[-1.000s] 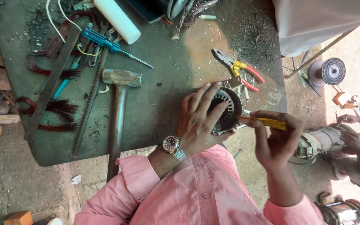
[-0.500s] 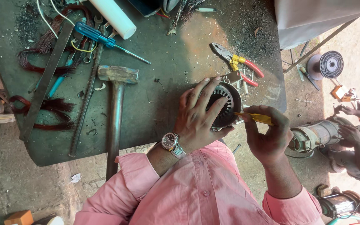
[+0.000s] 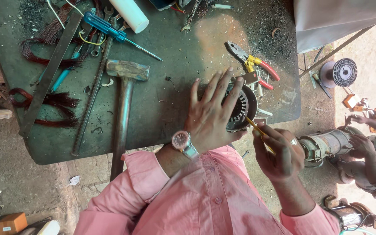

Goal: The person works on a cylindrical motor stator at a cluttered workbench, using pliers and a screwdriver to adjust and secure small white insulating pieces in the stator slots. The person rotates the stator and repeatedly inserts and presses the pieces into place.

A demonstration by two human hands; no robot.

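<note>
A round slotted metal motor stator (image 3: 243, 109) lies near the front right edge of the green workbench (image 3: 175, 48). My left hand (image 3: 212, 112), with a wristwatch, lies flat on top of the stator with fingers spread, pressing it down. My right hand (image 3: 277, 150) grips a thin yellow-handled tool (image 3: 260, 130) whose tip reaches the stator's slots. Both arms wear pink sleeves.
A hammer (image 3: 125, 93), blue screwdriver (image 3: 116, 32), red-and-yellow pliers (image 3: 255, 65), a white tube (image 3: 129, 13), a metal bar and copper wire coils (image 3: 53, 102) lie on the bench. At right, another person's hands (image 3: 362, 143) hold a motor (image 3: 327, 146) on the ground beside a wire spool (image 3: 338, 73).
My left hand has flattened and spread over the stator. My right hand with the yellow tool has drawn slightly lower and nearer me. The view has shifted a little.
</note>
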